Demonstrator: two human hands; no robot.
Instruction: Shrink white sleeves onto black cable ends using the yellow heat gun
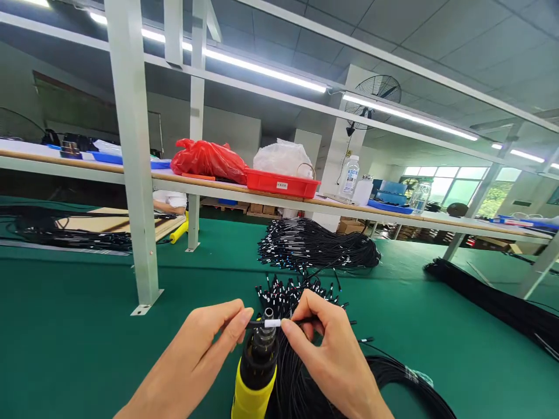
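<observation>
Between my two hands a black cable with a white label sleeve (272, 323) is stretched level, right over the nozzle of a yellow heat gun (255, 384) that points upward. My left hand (213, 340) pinches the cable just left of the sleeve, thumb against forefinger. On the other side, my right hand (325, 343) pinches it at the sleeve's right end. Behind and below the hands lies a loose pile of black cables (288, 294) with white-marked ends. Part of that pile is hidden by my right hand and the heat gun.
A thick bundle of black cables (323, 244) lies further back on the green table (209, 285). More cables (493, 302) run along the right. A white shelf post (137, 174) stands at left. Overhead, the shelf carries a red tray (283, 185), red bag (209, 160) and bottle (350, 177).
</observation>
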